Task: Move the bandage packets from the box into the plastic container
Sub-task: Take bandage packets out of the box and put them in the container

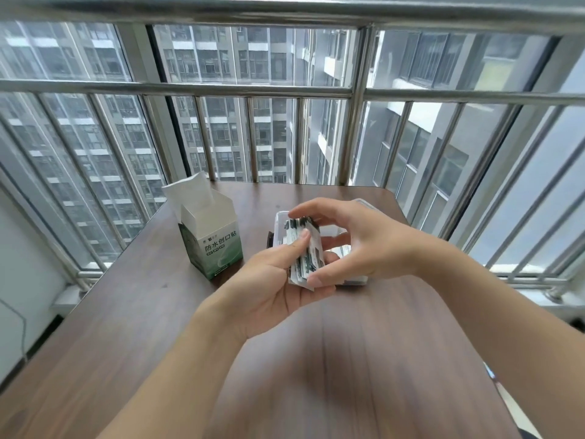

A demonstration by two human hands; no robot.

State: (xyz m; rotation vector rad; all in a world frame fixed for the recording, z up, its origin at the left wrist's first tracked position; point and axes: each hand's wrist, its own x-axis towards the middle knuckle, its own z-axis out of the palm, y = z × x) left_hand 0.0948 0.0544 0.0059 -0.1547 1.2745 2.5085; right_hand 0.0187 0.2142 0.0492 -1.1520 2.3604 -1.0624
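From the head camera, a person's left hand (278, 280) is cradling a stack of packets (305, 251) in a clenched grip, thumb pressing on top, just above the near edge of the clear container (332, 231). The right hand (351, 245) is curling around the stack, fingertips touching its far end and thumb at its near end. The box (210, 232) is standing open on the desk (364, 343), left of the container, beside a barred window (253, 90).
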